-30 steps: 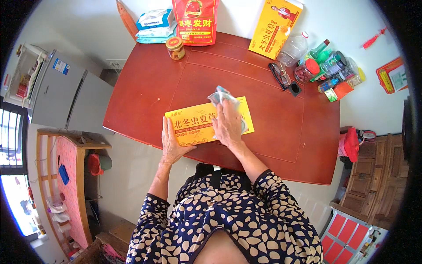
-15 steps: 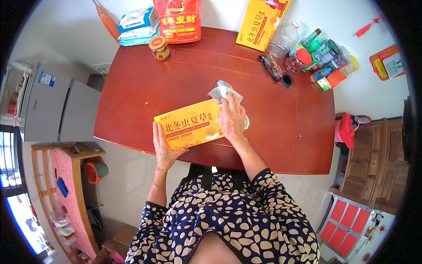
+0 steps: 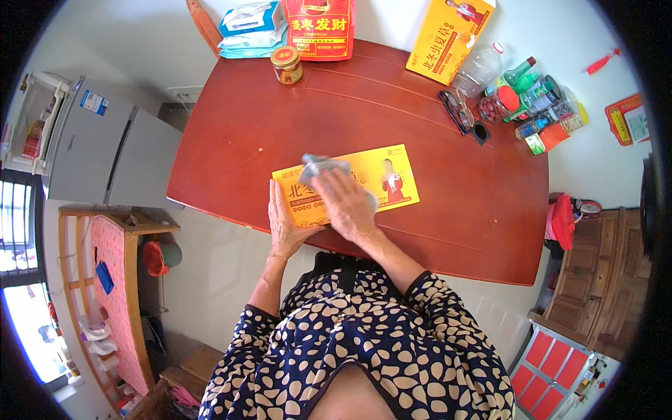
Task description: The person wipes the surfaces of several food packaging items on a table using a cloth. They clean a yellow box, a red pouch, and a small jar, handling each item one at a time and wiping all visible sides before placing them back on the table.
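Observation:
A flat yellow gift box point(image 3: 402, 164) with red print lies near the table's front edge. Its left end is braced by my left hand point(image 3: 286, 222), with straight fingers along the short side and the thumb along the near edge. My right hand point(image 3: 348, 208) lies across the box's face, pressing a crumpled greyish cloth point(image 3: 316, 166) against its upper left part. Part of the cloth shows beyond the fingertips, and a bit peeks out by the right side of the palm. The hand covers the middle of the box's print.
On the reddish-brown table point(image 3: 231, 140), a gold-lidded jar point(image 3: 286, 66), a red bag point(image 3: 318, 31) and wipe packs point(image 3: 252, 31) stand at the far left. A second yellow box point(image 3: 448, 42), plastic jug point(image 3: 479, 68), eyeglasses point(image 3: 456, 110), red-lidded jar point(image 3: 498, 105) and several bottles crowd the far right.
My right hand has slid left across the box with the cloth, uncovering the box's right end with its printed figure. My left hand still holds the left end. The whole view has shifted slightly.

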`<state>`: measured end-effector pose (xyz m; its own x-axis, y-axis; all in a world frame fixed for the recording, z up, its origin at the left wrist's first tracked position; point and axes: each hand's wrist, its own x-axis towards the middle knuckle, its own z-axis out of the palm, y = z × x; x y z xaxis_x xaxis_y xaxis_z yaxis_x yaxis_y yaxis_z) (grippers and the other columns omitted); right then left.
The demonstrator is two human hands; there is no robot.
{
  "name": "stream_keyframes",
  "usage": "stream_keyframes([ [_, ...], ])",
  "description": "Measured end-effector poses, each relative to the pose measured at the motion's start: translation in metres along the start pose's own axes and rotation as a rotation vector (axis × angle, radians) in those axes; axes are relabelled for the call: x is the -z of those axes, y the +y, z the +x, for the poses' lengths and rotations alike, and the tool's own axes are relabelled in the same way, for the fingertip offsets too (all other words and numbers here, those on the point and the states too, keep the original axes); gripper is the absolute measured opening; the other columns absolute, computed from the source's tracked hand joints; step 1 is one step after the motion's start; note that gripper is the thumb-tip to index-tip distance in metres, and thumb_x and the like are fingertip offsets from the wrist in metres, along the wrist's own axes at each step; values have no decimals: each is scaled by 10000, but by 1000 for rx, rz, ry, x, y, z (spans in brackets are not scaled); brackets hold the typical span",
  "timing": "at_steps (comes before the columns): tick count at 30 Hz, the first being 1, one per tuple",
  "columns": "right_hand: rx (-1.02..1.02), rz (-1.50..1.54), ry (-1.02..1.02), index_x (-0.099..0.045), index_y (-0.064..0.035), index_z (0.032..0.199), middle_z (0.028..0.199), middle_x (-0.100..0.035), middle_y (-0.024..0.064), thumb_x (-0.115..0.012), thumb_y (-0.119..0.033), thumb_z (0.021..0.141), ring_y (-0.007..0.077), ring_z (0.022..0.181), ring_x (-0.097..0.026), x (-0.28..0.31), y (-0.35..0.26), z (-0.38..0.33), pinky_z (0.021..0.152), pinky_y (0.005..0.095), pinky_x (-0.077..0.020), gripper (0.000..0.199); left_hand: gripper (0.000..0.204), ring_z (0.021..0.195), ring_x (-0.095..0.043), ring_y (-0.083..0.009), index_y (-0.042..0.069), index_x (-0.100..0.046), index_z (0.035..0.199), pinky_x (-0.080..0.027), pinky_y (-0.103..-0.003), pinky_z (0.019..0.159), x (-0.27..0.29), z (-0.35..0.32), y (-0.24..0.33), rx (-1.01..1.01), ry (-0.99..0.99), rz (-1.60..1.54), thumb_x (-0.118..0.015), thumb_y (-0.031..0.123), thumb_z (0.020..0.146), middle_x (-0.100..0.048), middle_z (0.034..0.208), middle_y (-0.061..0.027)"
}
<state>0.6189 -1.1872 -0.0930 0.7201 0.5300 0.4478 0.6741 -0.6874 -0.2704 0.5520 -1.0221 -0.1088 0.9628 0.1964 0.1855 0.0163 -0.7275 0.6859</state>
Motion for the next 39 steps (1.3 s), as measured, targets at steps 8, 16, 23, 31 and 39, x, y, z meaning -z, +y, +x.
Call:
stream_keyframes([
  [8, -23, -54, -15, -526, -77, 1205, 1028, -543, 69, -585, -157, 801, 261, 908, -543, 0, -6, 14, 781, 421, -429, 416, 1370, 1394, -189, -397, -6, -66, 1469, -210, -474, 1128, 6, -1, 3, 23, 0, -44, -906, 400, 466, -135, 1517, -251],
  [16, -279, -121, 135, -622, -137, 968, 955, -638, 58, -614, -160, 833, 260, 1052, -565, 7, 81, 30, 854, 453, -392, 137, 1372, 1387, -201, -400, -9, -77, 1465, -212, -466, 1133, 5, 1, 1, 18, -7, -76, -921, 354, 446, -154, 1508, -260],
  [23, -201, 176, -237, -645, -124, 902, 834, -604, 36, -587, -300, 820, 237, 780, -566, -39, 36, 73, 719, 430, -413, 202, 1384, 1386, -209, -399, -3, -82, 1464, -223, -472, 1124, 1, -2, -6, -36, 42, -66, -916, 391, 432, -168, 1502, -257],
  [31, 102, 132, -50, -623, -139, 1059, 1028, -595, 25, -675, -196, 747, 235, 1016, -537, -39, -40, 78, 873, 417, -391, 320, 1380, 1380, -142, -446, 66, -21, 1459, -270, -501, 1106, 0, -1, 5, -80, 187, -63, -927, 395, 471, -37, 1491, -258],
  [39, 232, 211, 10, -616, -90, 1052, 1147, -568, 83, -682, -106, 722, 270, 1110, -525, -15, -2, 26, 963, 419, -395, 337, 1371, 1371, -233, -412, 3, -82, 1455, -262, -476, 1111, 3, 1, 12, 62, 79, -137, -932, 356, 439, -194, 1483, -261],
])
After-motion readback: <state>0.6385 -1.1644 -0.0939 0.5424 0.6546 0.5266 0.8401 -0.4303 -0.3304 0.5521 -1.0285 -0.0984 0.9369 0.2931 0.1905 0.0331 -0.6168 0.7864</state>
